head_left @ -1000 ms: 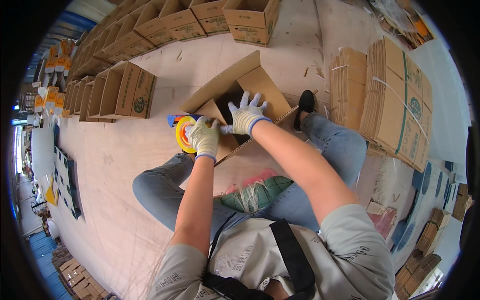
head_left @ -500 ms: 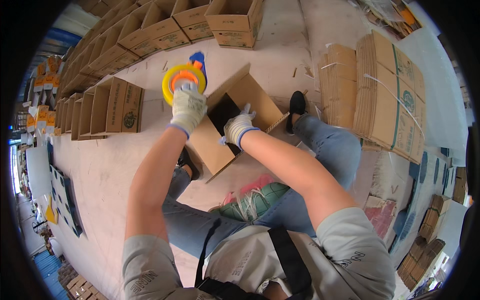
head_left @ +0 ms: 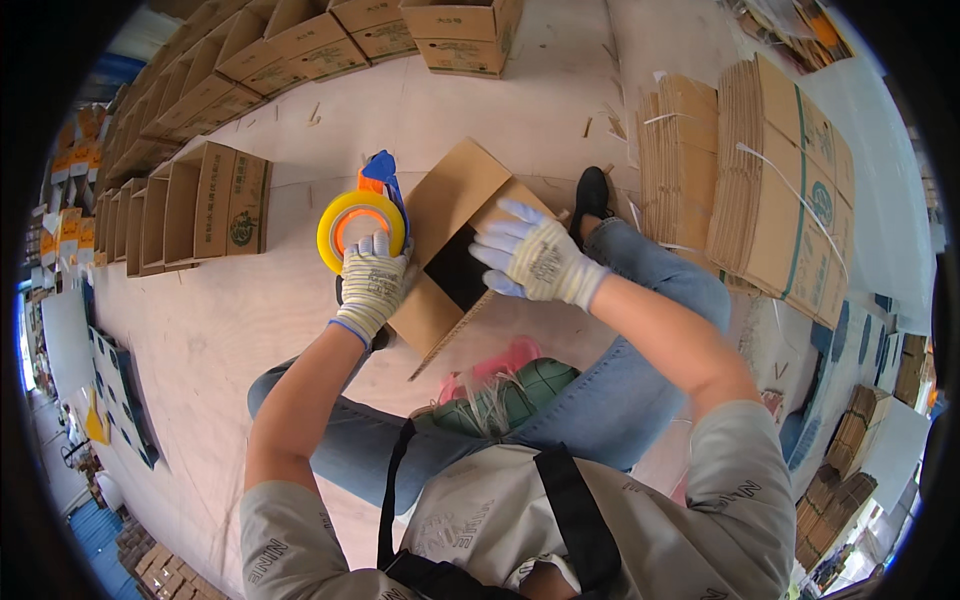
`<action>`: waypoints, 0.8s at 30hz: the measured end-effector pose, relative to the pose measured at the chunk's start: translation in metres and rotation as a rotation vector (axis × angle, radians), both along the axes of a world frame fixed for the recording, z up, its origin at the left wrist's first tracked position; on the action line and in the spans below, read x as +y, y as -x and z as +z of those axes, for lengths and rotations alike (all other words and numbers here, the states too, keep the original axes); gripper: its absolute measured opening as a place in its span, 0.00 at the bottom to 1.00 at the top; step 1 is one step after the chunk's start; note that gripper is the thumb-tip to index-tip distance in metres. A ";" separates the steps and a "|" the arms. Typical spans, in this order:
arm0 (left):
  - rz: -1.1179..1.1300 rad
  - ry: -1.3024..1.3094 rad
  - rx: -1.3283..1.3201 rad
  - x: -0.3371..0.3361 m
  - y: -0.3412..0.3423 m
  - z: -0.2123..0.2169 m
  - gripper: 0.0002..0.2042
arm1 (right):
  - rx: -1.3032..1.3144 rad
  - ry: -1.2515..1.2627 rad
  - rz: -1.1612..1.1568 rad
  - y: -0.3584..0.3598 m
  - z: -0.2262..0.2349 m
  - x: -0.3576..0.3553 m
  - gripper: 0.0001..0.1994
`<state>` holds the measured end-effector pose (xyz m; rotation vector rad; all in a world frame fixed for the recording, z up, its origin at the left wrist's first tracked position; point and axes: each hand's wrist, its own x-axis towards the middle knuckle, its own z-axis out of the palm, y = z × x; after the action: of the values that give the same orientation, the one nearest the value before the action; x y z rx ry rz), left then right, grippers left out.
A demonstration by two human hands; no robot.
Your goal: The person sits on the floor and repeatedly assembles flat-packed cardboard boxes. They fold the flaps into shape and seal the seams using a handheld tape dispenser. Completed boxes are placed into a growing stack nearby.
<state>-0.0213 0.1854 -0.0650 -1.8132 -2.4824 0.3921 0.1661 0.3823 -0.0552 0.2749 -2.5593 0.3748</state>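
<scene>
A pale plywood floor (head_left: 250, 320) carries everything here. A curving row of assembled, open-topped cardboard boxes (head_left: 190, 205) stands on it along the left side, running up toward the top edge, where 1 more open box (head_left: 460, 35) sits. On the right, 2 strapped bundles of flattened cartons (head_left: 770, 190) stand side by side directly on the boards, bound with white strapping. Small scraps (head_left: 315, 112) lie scattered across the bare surface between the rows. A seated person's jean-clad legs (head_left: 640, 340) and black shoe (head_left: 590, 190) rest on the floor at centre.

Gloved hands (head_left: 372, 285) tape cardboard box (head_left: 452, 250)
</scene>
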 end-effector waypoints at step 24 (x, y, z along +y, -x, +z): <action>-0.311 -0.090 -0.320 -0.030 -0.014 0.064 0.27 | -0.559 0.741 -0.822 0.053 -0.050 0.047 0.25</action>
<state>-0.0071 0.1557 -0.0014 -2.3292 -2.2850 -0.0289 0.1128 0.4296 -0.1056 -1.2473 -2.5237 1.1097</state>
